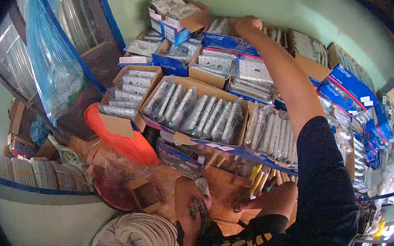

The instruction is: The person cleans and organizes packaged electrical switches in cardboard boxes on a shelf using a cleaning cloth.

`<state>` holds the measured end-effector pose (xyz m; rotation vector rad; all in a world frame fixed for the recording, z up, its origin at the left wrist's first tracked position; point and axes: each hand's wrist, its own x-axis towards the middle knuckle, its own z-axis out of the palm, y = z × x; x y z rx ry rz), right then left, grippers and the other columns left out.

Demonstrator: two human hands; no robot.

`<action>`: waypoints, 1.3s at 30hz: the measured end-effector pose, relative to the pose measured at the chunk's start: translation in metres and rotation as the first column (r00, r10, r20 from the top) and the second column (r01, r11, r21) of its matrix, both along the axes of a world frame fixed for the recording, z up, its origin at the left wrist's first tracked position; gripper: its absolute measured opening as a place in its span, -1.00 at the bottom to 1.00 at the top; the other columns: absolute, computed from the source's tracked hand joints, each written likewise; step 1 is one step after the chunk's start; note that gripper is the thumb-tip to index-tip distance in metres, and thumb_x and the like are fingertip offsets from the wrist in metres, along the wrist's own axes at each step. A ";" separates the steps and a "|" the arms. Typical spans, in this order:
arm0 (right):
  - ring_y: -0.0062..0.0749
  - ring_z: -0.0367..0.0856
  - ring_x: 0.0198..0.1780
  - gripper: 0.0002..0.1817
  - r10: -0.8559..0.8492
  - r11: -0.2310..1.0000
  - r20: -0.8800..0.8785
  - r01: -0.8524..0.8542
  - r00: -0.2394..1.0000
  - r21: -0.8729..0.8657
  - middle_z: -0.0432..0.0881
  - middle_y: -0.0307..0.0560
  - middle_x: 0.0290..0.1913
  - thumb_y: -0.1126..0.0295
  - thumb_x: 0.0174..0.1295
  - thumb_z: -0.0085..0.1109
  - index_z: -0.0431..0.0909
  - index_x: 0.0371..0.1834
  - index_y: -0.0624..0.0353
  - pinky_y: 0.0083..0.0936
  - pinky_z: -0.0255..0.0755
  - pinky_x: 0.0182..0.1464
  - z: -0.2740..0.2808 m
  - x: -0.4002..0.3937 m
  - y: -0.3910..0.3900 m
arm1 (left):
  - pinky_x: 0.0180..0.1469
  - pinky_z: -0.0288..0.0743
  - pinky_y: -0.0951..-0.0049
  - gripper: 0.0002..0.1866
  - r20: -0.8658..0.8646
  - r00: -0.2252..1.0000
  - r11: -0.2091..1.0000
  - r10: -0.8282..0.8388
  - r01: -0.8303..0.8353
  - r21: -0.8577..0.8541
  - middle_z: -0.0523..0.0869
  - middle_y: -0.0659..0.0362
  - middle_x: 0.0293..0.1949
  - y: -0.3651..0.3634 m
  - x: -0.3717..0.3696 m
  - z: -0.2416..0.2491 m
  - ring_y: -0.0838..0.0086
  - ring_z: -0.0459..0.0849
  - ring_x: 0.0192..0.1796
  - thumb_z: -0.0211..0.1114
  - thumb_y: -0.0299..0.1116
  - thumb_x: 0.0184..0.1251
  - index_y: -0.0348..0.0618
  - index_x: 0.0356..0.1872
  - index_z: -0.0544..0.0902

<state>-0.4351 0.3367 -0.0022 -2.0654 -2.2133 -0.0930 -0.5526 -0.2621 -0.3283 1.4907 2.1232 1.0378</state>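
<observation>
My right hand (248,25) reaches far forward to the back row of boxes, its fingers closed at the rim of a blue box (227,42); what they hold, if anything, is hidden. Low in the view my left hand (189,204) is beside a small whitish object (203,189), near my legs; its fingers are hard to make out. Between the hands stands a long open carton (194,140) filled with plastic-wrapped white panels (201,115). Another carton of wrapped panels (271,132) adjoins it on the right.
More open boxes of panels (308,48) line the wall. An orange-red object (120,137) lies left of the cartons. A coil of pale cable (146,237) is at the lower left. Blue plastic sheeting (53,56) hangs at the upper left.
</observation>
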 end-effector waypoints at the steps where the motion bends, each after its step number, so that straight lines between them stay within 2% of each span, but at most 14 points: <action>1: -0.03 0.59 0.15 -0.52 -0.027 1.000 0.091 0.026 0.995 0.016 0.47 0.04 0.28 0.18 0.19 0.14 0.54 0.20 0.01 -0.11 0.46 0.12 0.002 -0.005 -0.013 | -0.07 0.49 0.05 -0.51 -0.002 1.000 1.000 0.004 -0.004 0.003 0.64 -0.23 -0.14 0.001 -0.001 0.002 -0.16 0.61 -0.10 0.27 -0.33 0.15 -0.28 0.12 0.50; 6: -0.12 0.62 0.09 -0.59 -0.095 0.990 0.226 0.068 0.969 0.123 0.53 -0.07 0.21 0.26 0.23 0.13 0.57 0.18 -0.13 -0.26 0.56 -0.02 -0.015 -0.017 0.015 | -0.10 0.50 0.03 -0.52 -0.051 0.999 0.999 0.021 -0.019 0.035 0.65 -0.22 -0.20 -0.007 -0.002 0.004 -0.14 0.63 -0.19 0.27 -0.30 0.15 -0.32 0.09 0.49; 8: -0.10 0.60 0.09 -0.67 0.315 0.805 0.519 -0.513 0.794 0.298 0.52 -0.15 0.19 0.30 0.24 0.10 0.63 0.07 -0.22 -0.14 0.54 -0.01 -0.030 -0.010 0.027 | -0.11 0.50 0.04 -0.52 -0.008 1.000 0.999 0.021 -0.021 -0.030 0.65 -0.24 -0.21 -0.007 -0.004 0.007 -0.13 0.64 -0.19 0.27 -0.31 0.15 -0.33 0.08 0.49; 14: -0.15 0.57 0.08 -0.70 0.316 0.768 0.718 -0.612 0.620 0.191 0.54 -0.20 0.10 0.27 0.19 0.09 0.61 0.00 -0.20 -0.03 0.40 0.16 -0.032 -0.023 0.028 | -0.10 0.51 0.03 -0.52 0.075 0.997 0.999 0.019 -0.015 -0.052 0.64 -0.25 -0.18 -0.024 -0.004 -0.057 -0.14 0.64 -0.15 0.26 -0.32 0.16 -0.35 0.10 0.48; 19: -0.22 0.50 0.17 -0.66 0.380 0.736 0.714 -0.660 0.588 0.151 0.58 -0.20 0.05 0.24 0.19 0.12 0.57 0.06 -0.23 0.01 0.29 0.24 -0.005 -0.008 0.026 | -0.05 0.49 0.01 -0.52 0.223 0.974 0.993 0.041 -0.016 -0.113 0.63 -0.26 -0.11 -0.008 -0.005 -0.006 -0.13 0.63 -0.09 0.27 -0.33 0.17 -0.36 0.10 0.48; 21: -0.21 0.50 0.14 -0.61 0.393 0.701 0.731 -0.696 0.558 0.155 0.60 -0.18 -0.02 0.20 0.14 0.14 0.55 0.09 -0.23 -0.05 0.33 0.18 0.021 0.007 0.014 | -0.02 0.47 0.01 -0.54 0.122 0.992 0.998 0.035 -0.041 0.051 0.63 -0.26 -0.11 -0.007 -0.003 -0.011 -0.08 0.62 -0.05 0.28 -0.31 0.18 -0.37 0.06 0.51; 25: -0.19 0.52 0.11 -0.56 0.489 0.496 0.673 -0.811 0.556 0.310 0.61 -0.07 0.04 0.25 0.17 0.12 0.50 0.15 0.06 -0.28 0.37 0.15 0.078 0.032 -0.043 | 0.00 0.45 -0.01 -0.55 0.135 0.990 0.995 0.042 -0.029 -0.098 0.63 -0.26 -0.08 -0.014 0.000 0.000 -0.09 0.61 -0.04 0.28 -0.26 0.22 -0.38 0.05 0.53; 27: -0.15 0.60 -0.07 -0.55 0.677 0.643 0.072 -0.636 0.733 0.426 0.64 -0.02 -0.13 0.13 0.19 0.14 0.50 0.10 0.11 -0.27 0.46 -0.01 0.093 0.045 -0.092 | -0.02 0.45 -0.02 -0.57 -0.006 0.997 0.994 0.072 -0.071 0.079 0.65 -0.24 -0.14 -0.010 0.002 -0.003 -0.11 0.60 -0.06 0.22 -0.23 0.30 -0.37 0.05 0.54; 29: -0.35 0.59 -0.16 -0.56 0.705 0.709 -0.516 -0.474 0.486 0.522 0.64 -0.06 -0.21 0.21 0.20 0.09 0.48 0.11 0.20 -0.39 0.47 -0.08 0.077 0.062 -0.151 | -0.01 0.45 -0.01 -0.59 -0.151 0.988 0.998 0.041 -0.047 -0.037 0.63 -0.23 -0.11 -0.007 0.009 0.024 -0.10 0.59 -0.05 0.18 -0.22 0.33 -0.29 0.09 0.53; 31: -0.42 0.57 -0.10 -0.55 0.445 0.883 -0.856 -0.286 0.263 0.371 0.63 -0.12 -0.12 0.24 0.18 0.08 0.49 0.09 0.24 -0.46 0.44 0.00 0.047 0.087 -0.216 | 0.00 0.45 0.00 -0.60 -0.300 0.954 0.985 -0.013 -0.039 -0.166 0.61 -0.22 -0.07 -0.032 0.015 0.057 -0.09 0.57 -0.04 0.15 -0.21 0.36 -0.21 0.12 0.53; 32: -0.41 0.56 -0.05 -0.56 0.460 0.886 -0.852 -0.188 0.249 0.424 0.61 -0.08 -0.05 0.27 0.17 0.06 0.50 0.07 0.30 -0.47 0.41 0.07 0.028 0.097 -0.258 | 0.01 0.45 0.02 -0.61 -0.417 0.894 0.963 -0.167 0.057 -0.263 0.57 -0.20 -0.03 -0.042 0.019 0.076 -0.08 0.56 -0.02 0.14 -0.20 0.36 -0.10 0.15 0.52; 33: -0.38 0.54 0.01 -0.55 0.331 0.920 -0.944 -0.220 0.001 0.323 0.58 -0.04 0.01 0.28 0.16 0.03 0.48 0.08 0.30 -0.44 0.38 0.12 0.012 0.101 -0.296 | 0.03 0.44 0.04 -0.61 -0.508 0.796 0.916 -0.328 0.138 -0.376 0.53 -0.19 0.02 -0.051 0.024 0.086 -0.07 0.55 0.00 0.14 -0.20 0.36 0.00 0.18 0.50; 36: -0.31 0.56 -0.02 -0.54 -0.071 0.997 -0.966 -0.054 -0.250 -0.059 0.57 -0.06 -0.02 0.14 0.25 0.01 0.44 0.13 0.20 -0.38 0.43 0.08 -0.100 0.119 -0.392 | 0.04 0.44 0.03 -0.54 -0.376 0.751 0.790 -0.543 0.305 -0.532 0.47 -0.16 0.09 -0.091 0.022 0.053 -0.07 0.55 0.02 0.24 -0.22 0.27 0.12 0.22 0.47; 39: -0.35 0.64 -0.08 -0.48 -0.418 0.903 -0.801 -0.289 -0.428 -0.317 0.59 -0.12 0.00 -0.02 0.35 -0.10 0.41 0.18 0.15 -0.35 0.55 -0.01 -0.154 0.095 -0.475 | 0.04 0.44 0.05 -0.52 -0.070 0.930 0.901 -0.360 0.328 -0.285 0.49 -0.14 0.05 -0.089 0.010 0.050 -0.03 0.55 0.02 0.32 -0.28 0.18 -0.03 0.16 0.49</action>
